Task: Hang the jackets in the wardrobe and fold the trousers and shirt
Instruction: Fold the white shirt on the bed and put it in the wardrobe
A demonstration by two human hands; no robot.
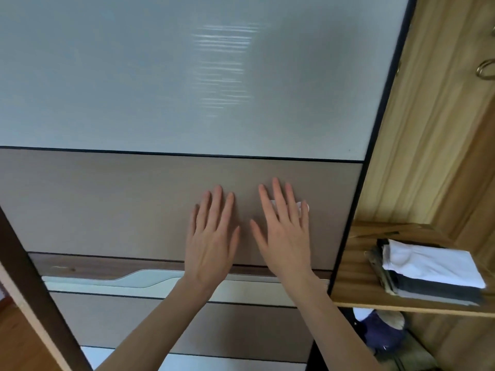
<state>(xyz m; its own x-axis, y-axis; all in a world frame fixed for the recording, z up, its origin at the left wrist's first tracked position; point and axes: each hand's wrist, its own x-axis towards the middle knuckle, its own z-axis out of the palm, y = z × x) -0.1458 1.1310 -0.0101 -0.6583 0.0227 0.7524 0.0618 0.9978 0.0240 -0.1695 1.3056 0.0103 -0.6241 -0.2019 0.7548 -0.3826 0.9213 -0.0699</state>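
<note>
Wooden wardrobe shelving (359,295) beside the taupe-and-frosted sliding door (134,204) holds 1 soft folded clothes stack (434,271). Left hand (211,236) and right hand (286,236) press flat-fingered on this likely heavy, slick door.

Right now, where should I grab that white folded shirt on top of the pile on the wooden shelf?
Probably take the white folded shirt by its front edge, coming from the open front of the wooden shelf. It lies flat on top of the pile, so slide fingers underneath and pinch with the thumb above.
</note>
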